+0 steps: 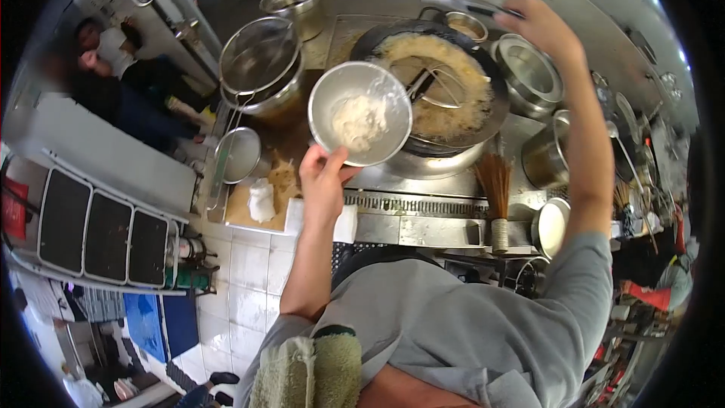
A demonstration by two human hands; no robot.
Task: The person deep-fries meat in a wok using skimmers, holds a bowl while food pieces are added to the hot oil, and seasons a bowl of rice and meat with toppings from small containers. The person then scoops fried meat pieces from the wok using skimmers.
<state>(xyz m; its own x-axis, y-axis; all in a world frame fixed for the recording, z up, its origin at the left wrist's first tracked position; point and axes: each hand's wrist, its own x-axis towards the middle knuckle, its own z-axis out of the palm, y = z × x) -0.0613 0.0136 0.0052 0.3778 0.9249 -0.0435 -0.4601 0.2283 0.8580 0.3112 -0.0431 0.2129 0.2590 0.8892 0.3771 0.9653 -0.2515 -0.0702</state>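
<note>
My left hand (323, 178) grips the near rim of a steel bowl (325, 125), thumb over the edge. Inside the bowl lies a pale, floury or batter-like mass (360, 122). The bowl is held beside and partly above the left edge of a large dark wok (495, 109) of bubbling, foamy oil (461, 122). A wire tool with a dark handle (421, 85) rests in the wok. Stretched out past the wok's far right, my right hand (545, 24) is closed around a slim metal bar with a dark part (483, 6); its exact kind is unclear.
To the left stand a mesh strainer on a pot (260, 60), a tall steel pot (293, 9) and a smaller pan (240, 155). On the right are stacked steel basins (529, 75), a pot (545, 151), a bamboo brush (496, 196) and a white-filled bowl (553, 227). People stand farther off.
</note>
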